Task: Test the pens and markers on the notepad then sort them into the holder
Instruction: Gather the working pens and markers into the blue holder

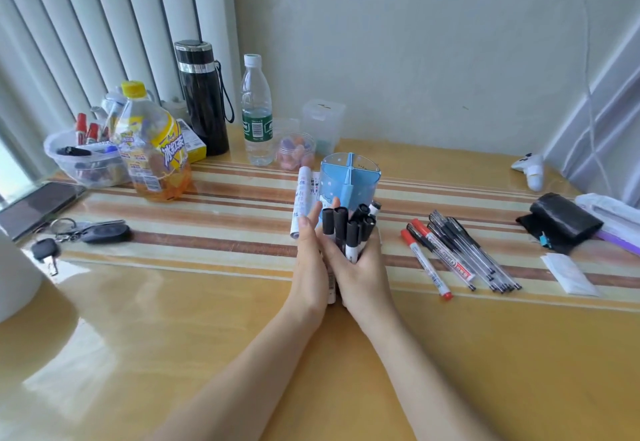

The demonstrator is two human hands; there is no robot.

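Grip closed round a bunch of markers (349, 232), caps up, just in front of the holder (346, 177) on the table (207, 336).
The right hand (360, 267) curls round the bunch while the left hand (308, 257) presses straight fingers against its side. So many at once could splay and slip out, or catch the holder's dividers and tip it, I judge. The notepad (302, 198) sits just left of the holder; loose pens (474, 253) lie well to the right, and a water bottle (257, 111) stands behind.
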